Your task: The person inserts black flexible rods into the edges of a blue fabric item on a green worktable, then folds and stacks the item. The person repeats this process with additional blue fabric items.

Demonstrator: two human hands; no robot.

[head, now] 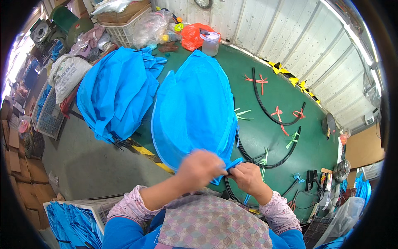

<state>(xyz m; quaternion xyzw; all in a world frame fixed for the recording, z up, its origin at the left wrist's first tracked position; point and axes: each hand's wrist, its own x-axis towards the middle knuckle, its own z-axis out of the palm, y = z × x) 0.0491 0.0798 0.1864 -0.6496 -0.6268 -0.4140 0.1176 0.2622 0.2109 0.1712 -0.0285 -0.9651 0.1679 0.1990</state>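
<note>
A large blue fabric piece (199, 93) with a curved, hemmed rim lies spread before me on the green tabletop (276, 143). At its near corner my right hand (248, 179) pinches a narrow blue fold, with a dark rod-like end showing at the fingers. My left hand (200, 169) is blurred; its curled fingers meet the same corner from the left, and its exact grip is partly hidden. Bundles of thin black rods (275, 166) curve beside the fabric, bound with green ties (265, 160). Farther off, another black bundle (264, 107) has red ties (279, 119).
A heap of blue fabric pieces (118, 93) overhangs the table's left edge. A lidded plastic jug (210, 45) and a red plastic bag (192, 35) stand by the corrugated wall (264, 25). A crate (99, 214) with blue fabric sits at lower left; scissors (292, 204) lie at right.
</note>
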